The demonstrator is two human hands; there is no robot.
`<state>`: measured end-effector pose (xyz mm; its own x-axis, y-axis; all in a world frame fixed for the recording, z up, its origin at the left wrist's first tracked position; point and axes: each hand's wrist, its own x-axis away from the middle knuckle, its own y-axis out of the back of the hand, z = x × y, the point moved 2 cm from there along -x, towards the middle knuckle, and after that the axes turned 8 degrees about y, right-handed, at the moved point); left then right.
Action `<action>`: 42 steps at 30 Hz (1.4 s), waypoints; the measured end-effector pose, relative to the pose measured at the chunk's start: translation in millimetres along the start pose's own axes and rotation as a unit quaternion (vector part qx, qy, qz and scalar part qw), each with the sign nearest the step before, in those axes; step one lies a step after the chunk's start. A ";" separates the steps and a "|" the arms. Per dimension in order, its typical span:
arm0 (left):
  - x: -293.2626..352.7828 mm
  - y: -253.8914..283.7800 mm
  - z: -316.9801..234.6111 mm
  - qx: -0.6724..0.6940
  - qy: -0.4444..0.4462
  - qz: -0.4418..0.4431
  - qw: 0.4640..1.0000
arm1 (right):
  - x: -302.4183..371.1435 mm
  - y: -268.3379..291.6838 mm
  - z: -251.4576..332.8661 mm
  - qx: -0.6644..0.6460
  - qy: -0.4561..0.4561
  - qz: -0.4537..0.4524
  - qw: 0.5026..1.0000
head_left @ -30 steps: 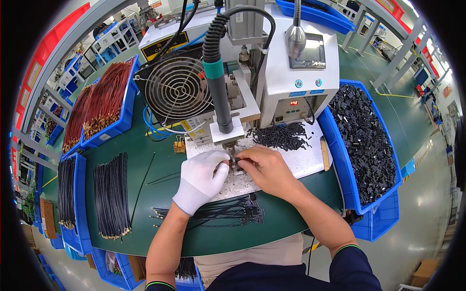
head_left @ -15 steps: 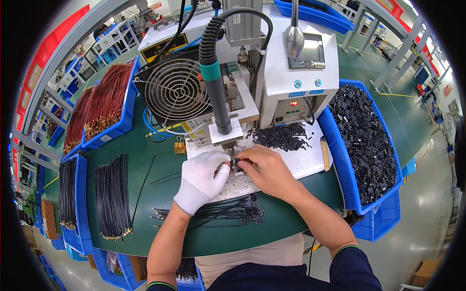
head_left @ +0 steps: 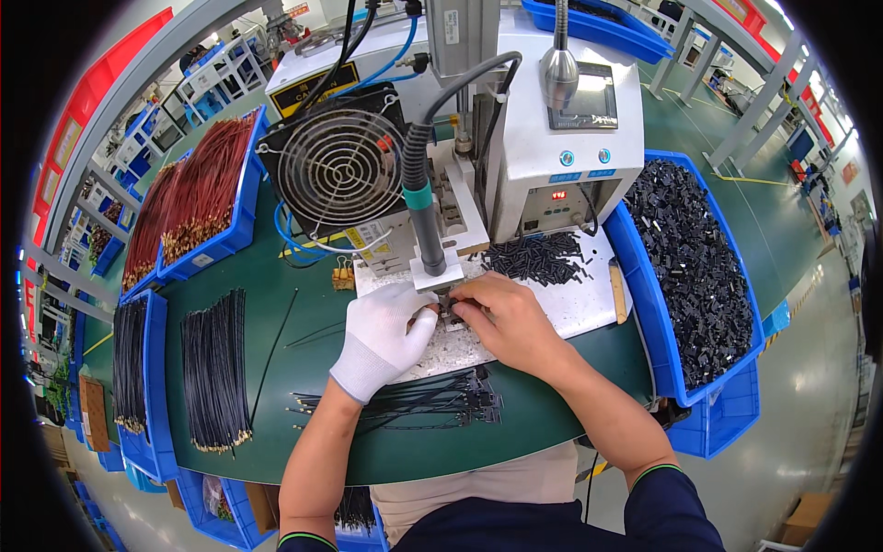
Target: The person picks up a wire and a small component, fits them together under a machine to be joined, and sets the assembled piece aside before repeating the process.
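Workpiece: a small dark part (head_left: 448, 310) pinched between both hands, directly under the press head (head_left: 434, 273); its shape is too small to tell.
Workpiece location: on the white mat (head_left: 561, 308), just in front of the press machine (head_left: 543, 156).
Left hand (head_left: 384, 336): wears a white glove; forearm comes up from the lower edge; fingers (head_left: 425, 317) curled onto the small dark part from the left of the press head.
Right hand (head_left: 508, 322): bare; forearm in a dark sleeve enters from the lower right; fingers (head_left: 464, 304) pinched on the same part from the right, touching the gloved fingertips.
Press machine: white housing with a small display panel and round buttons; a grey ribbed hose with a teal collar runs down to the press head.
Fan (head_left: 338, 167): black, with round wire guard, left of the press head.
Loose black parts (head_left: 538, 258): a heap on the white mat, right of the press head.
Right bin (head_left: 694, 267): blue, filled with black parts, right of the press machine.
Finished wires (head_left: 432, 403): black bundle on the green bench (head_left: 303, 386), in front of the hands.
Black wire bundle (head_left: 216, 368): lies on the bench, well left of the hands.
Red wires (head_left: 198, 198): in a blue bin, left of the fan.
Obstruction: the press head and the hands cover most of the workpiece.
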<state>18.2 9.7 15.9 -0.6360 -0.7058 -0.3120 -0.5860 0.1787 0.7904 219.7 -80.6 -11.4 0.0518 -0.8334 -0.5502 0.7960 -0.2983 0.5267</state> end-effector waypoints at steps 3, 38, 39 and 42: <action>0.6 -0.7 1.4 -0.002 0.006 0.006 1.000 | 0.7 -1.2 -0.6 -0.003 -0.001 0.000 1.000; 4.1 1.3 1.1 0.032 0.010 0.006 0.999 | 4.4 -2.9 0.1 -0.011 0.004 -0.014 1.000; 6.8 2.9 1.0 0.024 0.008 0.010 1.000 | 5.7 -2.1 2.1 0.005 0.026 -0.030 0.999; 15.0 16.7 -3.3 -0.007 0.007 0.011 1.000 | 10.1 5.5 10.4 0.025 0.042 -0.037 0.998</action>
<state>0.5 -0.2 26.1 -0.6407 -0.7121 -0.2871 -0.5649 0.1839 0.8044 218.3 -95.5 -7.3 0.0463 -0.7672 -0.6397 0.7684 -0.3818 0.5135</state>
